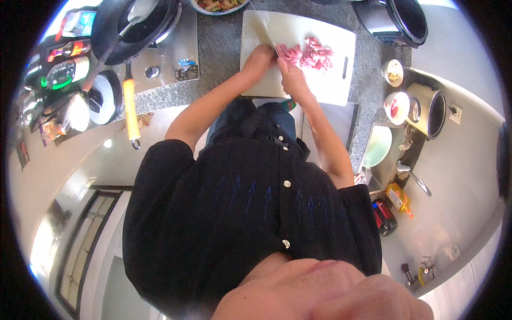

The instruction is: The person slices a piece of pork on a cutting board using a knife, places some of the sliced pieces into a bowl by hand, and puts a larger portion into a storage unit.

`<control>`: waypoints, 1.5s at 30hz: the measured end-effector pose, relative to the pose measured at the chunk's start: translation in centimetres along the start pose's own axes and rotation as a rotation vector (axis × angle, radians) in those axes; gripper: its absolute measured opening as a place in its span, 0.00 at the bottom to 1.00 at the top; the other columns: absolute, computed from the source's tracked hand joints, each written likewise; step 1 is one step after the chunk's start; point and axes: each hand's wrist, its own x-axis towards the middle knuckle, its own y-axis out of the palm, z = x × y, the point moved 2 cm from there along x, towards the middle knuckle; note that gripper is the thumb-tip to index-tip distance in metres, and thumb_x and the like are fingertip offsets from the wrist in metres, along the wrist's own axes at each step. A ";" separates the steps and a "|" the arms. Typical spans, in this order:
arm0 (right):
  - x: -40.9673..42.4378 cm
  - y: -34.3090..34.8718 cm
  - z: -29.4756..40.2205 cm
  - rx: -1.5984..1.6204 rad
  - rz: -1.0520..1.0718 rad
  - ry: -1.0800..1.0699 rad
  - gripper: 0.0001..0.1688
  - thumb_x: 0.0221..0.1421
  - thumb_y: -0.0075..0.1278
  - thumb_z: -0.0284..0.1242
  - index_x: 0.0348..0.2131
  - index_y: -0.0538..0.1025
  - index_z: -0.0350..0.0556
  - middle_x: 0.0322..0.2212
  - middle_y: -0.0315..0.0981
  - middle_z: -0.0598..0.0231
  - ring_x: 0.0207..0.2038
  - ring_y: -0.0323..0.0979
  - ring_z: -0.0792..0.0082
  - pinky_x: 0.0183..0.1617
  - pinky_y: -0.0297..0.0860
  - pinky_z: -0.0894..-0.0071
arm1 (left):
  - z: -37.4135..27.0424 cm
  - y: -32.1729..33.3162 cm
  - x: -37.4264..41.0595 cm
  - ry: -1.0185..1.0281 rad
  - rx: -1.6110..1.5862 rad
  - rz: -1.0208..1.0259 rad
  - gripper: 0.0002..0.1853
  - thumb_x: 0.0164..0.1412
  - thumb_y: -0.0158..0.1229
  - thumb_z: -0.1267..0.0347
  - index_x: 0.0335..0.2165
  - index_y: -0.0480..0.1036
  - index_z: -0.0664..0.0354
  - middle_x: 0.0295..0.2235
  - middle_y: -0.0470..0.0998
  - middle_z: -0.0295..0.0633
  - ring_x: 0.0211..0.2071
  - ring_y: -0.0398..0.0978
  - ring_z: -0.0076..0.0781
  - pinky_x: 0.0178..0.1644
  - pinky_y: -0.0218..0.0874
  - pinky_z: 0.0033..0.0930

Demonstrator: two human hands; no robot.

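Note:
A kitchen knife [269, 35] is gripped in my right hand [295, 78], its blade slanting away to the upper left over a white cutting board [324, 89]. Close against the blade's left side, my left hand [260, 60] rests at the board with curled fingers. Whatever lies under those fingers is hidden. Pieces of cut raw meat [289, 54] lie just right of the blade. A larger heap of meat pieces [316, 55] sits farther right, short of the board's handle slot.
Left, a wok [108, 44] with a spatula [127, 29] and a protruding orange handle [129, 104] stands near bottles [68, 74]. A dish of food [220, 5] is beyond the board. To the right are small bowls [396, 116], a pot [426, 108], a cooker [384, 24] and a faucet [416, 180].

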 end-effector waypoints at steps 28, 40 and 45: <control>-8.8 -4.2 -0.7 0.005 0.132 0.260 0.38 0.63 0.34 0.55 0.24 0.71 0.35 0.10 0.62 0.61 0.13 0.64 0.67 0.20 0.62 0.64 | -1.4 -2.1 -0.9 -0.074 -0.081 -0.145 0.10 0.50 0.60 0.70 0.34 0.76 0.61 0.32 0.74 0.49 0.36 0.73 0.51 0.43 0.64 0.45; -2.5 -3.5 3.2 0.145 0.173 0.347 0.41 0.62 0.32 0.57 0.23 0.70 0.33 0.14 0.65 0.56 0.14 0.64 0.63 0.21 0.63 0.61 | -1.3 -1.9 -0.7 -0.041 -0.060 -0.130 0.07 0.49 0.59 0.73 0.31 0.75 0.62 0.31 0.73 0.51 0.35 0.72 0.52 0.40 0.64 0.46; -7.7 -4.0 0.4 -0.087 0.175 0.222 0.44 0.64 0.28 0.55 0.28 0.74 0.28 0.27 0.72 0.31 0.36 0.71 0.36 0.44 0.64 0.48 | -1.8 -2.5 -1.3 -0.150 -0.096 -0.169 0.06 0.49 0.58 0.74 0.29 0.75 0.62 0.30 0.73 0.51 0.34 0.72 0.52 0.39 0.64 0.45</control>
